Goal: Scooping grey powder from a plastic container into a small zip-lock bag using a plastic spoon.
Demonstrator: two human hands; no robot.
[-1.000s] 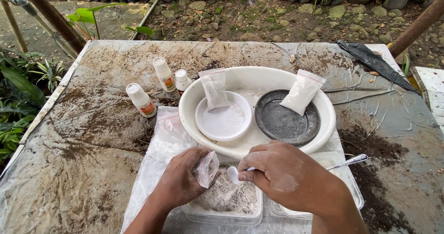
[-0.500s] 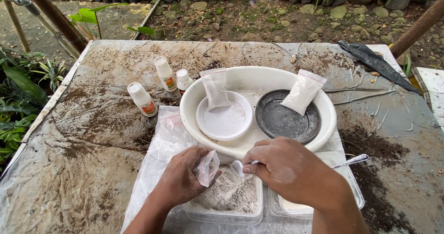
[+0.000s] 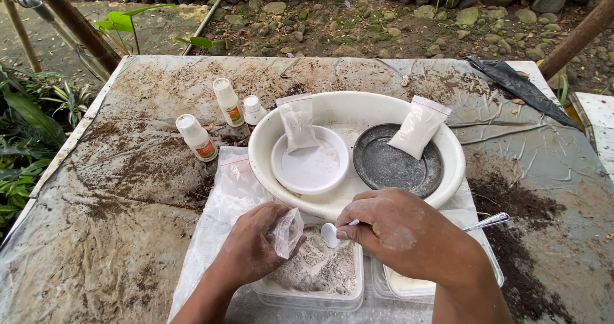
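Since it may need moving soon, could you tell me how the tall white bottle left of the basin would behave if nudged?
The bottle stands upright, narrow and tall, so it would probably tip easily. It looks like light plastic, likely sliding on the gritty table.

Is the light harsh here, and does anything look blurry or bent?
Head view: soft, even daylight, with only faint shadows under the basin and both hands; no glare on the white dish; left hand, right hand and spoon look sharp; the table edges splay outward, a wide-lens effect.

Glossy plastic basin (image 3: pixel 332 110), clear crinkled plastic bag (image 3: pixel 286 232), shiny metal spoon (image 3: pixel 487 221).
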